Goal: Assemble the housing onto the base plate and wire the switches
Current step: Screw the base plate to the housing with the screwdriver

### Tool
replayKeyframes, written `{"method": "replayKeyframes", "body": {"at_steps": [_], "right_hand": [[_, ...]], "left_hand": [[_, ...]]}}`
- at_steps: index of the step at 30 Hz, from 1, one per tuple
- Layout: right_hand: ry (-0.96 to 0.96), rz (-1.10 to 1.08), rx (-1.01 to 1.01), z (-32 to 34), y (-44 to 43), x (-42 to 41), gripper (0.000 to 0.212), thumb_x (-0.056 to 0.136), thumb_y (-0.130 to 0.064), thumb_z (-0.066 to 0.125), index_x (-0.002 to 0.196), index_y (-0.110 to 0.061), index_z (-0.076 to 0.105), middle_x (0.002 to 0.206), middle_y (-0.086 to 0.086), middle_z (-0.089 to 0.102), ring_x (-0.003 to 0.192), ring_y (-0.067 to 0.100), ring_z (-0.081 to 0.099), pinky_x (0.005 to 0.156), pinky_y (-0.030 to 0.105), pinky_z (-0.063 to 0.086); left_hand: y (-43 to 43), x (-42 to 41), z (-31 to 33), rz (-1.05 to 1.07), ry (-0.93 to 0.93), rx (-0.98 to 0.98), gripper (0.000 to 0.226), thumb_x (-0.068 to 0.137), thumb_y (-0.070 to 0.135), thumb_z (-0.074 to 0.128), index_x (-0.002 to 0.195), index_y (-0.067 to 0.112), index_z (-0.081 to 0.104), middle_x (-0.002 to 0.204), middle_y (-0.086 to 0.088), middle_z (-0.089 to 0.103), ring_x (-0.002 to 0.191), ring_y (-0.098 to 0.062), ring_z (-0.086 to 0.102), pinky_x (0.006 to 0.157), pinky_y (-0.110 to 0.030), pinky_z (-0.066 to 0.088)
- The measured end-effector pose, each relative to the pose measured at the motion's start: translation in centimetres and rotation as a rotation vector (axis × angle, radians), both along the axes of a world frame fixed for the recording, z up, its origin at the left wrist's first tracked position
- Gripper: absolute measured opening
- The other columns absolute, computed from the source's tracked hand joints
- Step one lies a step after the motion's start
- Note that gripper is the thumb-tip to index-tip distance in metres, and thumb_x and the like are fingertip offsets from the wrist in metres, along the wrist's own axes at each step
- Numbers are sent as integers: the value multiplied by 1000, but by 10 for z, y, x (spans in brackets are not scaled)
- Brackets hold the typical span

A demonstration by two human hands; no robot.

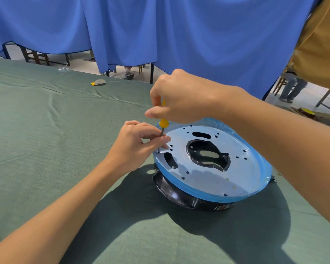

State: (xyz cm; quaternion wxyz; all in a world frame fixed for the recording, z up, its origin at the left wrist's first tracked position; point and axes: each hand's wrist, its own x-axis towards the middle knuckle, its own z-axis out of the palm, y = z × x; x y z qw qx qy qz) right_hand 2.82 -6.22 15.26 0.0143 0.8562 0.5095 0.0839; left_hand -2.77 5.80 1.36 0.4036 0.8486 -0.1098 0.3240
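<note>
Fastening step under way: the right hand (pixel 181 96) grips the yellow screwdriver (pixel 163 123) upright while the left hand (pixel 139 143) pinches its shaft, tip at a hole near the base plate (pixel 208 180) rim. The plate sits atop the black housing (pixel 176 193) on the green table (pixel 46 130). Next likely calls for steady downward turning.

Shiny metal base plate (pixel 208 180), glossy black plastic housing (pixel 171 191).

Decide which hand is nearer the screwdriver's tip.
Left. The left hand pinches the screwdriver shaft just above the tip; the right hand grips the handle higher up.
</note>
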Motion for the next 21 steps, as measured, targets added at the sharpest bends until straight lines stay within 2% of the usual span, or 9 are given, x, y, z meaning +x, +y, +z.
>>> {"method": "replayKeyframes", "body": {"at_steps": [3,5,7,9,11,14,16,18,21], "right_hand": [[51,35,-16,6,-3,-2,18,86,-39,68,94,-23,66,83,-11,55,73,6,47,54,21,37],[12,49,-5,7,-4,-3,10,86,-30,69,91,-21,67,86,-10,54,75,7,49,53,21,38],[-53,30,-4,3,-1,-2,18,90,-32,64,84,-15,65,90,3,59,83,21,52,53,28,39],[-57,-4,7,0,-1,-2,31,93,-41,59,73,-18,54,79,2,53,76,22,47,49,27,31],[-13,-1,10,1,-2,-2,29,91,-43,60,78,-18,59,76,-2,51,71,16,47,49,24,32],[46,39,23,5,-5,-1,13,86,-33,68,93,-23,66,80,-14,45,75,7,48,54,16,36],[12,41,38,3,-5,-1,11,87,-31,68,92,-22,64,81,-12,43,82,12,47,53,17,32],[-32,27,33,1,-3,0,20,90,-38,64,87,-19,59,87,-4,47,91,20,48,52,24,31],[-50,6,10,1,-2,1,31,90,-45,61,88,-14,62,81,1,53,88,25,54,54,32,35]], "left_hand": [[3,0,3,-68,58,23,21,92,18,63,83,8,78,83,12,76,81,-6,70,91,-51,48],[4,0,4,-88,84,40,21,95,19,61,88,10,79,89,16,75,87,-3,69,92,-49,48],[1,-1,2,-37,36,34,19,90,26,66,87,12,79,88,22,71,85,4,66,93,-51,47],[-1,-1,1,37,-29,17,19,81,28,71,80,11,79,81,23,69,79,7,63,90,-55,47],[0,-1,1,31,-36,3,14,82,20,72,79,9,79,79,21,70,78,8,64,88,-53,48],[3,-1,2,-77,45,-12,13,91,9,65,89,5,77,85,16,73,83,3,69,86,-41,53],[3,-1,2,-99,65,-2,18,92,16,63,91,5,77,89,14,74,87,-2,70,89,-45,53],[0,-2,0,-27,19,-4,23,85,28,67,87,8,78,87,16,74,84,1,68,91,-53,50],[-2,-2,0,53,-59,-24,21,79,27,70,78,7,78,78,18,70,75,8,65,85,-56,50]]}}
